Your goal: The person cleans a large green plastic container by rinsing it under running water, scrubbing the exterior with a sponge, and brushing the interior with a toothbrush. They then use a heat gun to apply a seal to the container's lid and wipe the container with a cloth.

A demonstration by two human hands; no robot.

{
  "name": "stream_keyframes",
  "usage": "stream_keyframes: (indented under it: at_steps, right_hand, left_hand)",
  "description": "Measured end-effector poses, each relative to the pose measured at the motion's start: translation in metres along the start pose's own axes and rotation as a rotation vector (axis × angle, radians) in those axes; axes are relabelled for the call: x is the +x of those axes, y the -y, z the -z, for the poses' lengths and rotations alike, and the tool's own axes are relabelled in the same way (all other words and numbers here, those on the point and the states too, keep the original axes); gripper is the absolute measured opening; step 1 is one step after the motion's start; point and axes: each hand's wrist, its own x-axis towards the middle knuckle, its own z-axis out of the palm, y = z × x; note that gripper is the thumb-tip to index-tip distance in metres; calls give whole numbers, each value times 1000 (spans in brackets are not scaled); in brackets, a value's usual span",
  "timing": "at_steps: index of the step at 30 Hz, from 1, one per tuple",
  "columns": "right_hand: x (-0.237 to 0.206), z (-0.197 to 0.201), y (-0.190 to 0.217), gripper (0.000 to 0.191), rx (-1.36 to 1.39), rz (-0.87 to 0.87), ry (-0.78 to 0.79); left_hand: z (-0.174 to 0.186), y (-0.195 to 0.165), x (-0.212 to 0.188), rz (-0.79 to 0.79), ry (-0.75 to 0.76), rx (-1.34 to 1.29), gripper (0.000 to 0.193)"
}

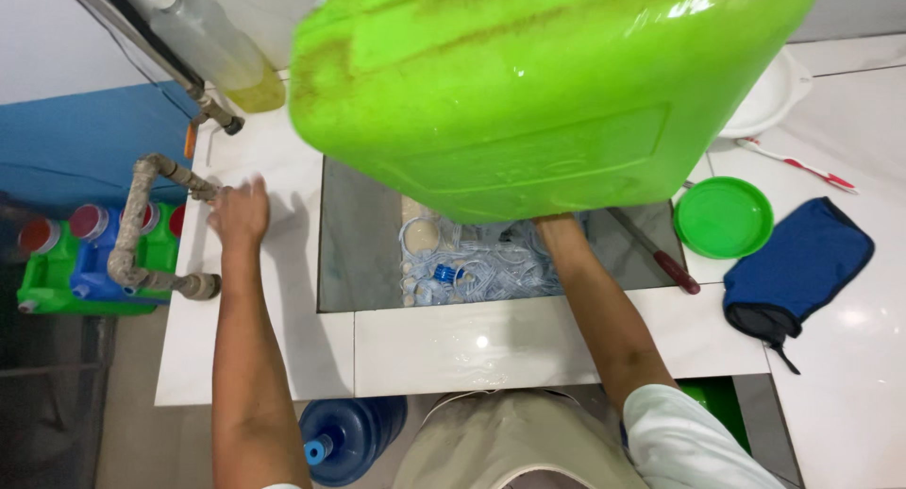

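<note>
Jerrycan (547, 92) was propped over sink (363, 253) by hidden right hand, grip unclear; left hand (241, 213) lay open near tap pipe (142, 215).

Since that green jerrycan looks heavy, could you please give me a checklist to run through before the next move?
1. Right hand under green jerrycan: cannot tell, hand hidden behind it.
2. Left hand at the tap pipe: ok, beside it on the counter.
3. Jerrycan over the sink: ok.
4. Sink free: not ok, clear plastic bottles fill it.
5. Green lid out of the way: ok, on the counter.
</note>
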Motion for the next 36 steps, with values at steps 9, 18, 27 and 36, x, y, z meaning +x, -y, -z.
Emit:
stream_keyframes:
  at_steps: [9, 18, 27, 36]
  right_hand:
    - [-26, -22, 53, 39, -29, 78, 83]
    - [-29, 13, 73, 41, -61, 108, 57]
    - [-24, 79, 163, 43, -426, 567, -373]
    - [-50, -55, 74, 47, -1620, 1042, -384]
  left_hand:
    - [-65, -164, -44, -333, 449, -1795, 85]
    - [-85, -180, -64, -389, 468, -1892, 91]
    - [105, -98, -45, -334, -430, -1255, 77]
    - [-2, -295, -147, -1038, 23, 345, 46]
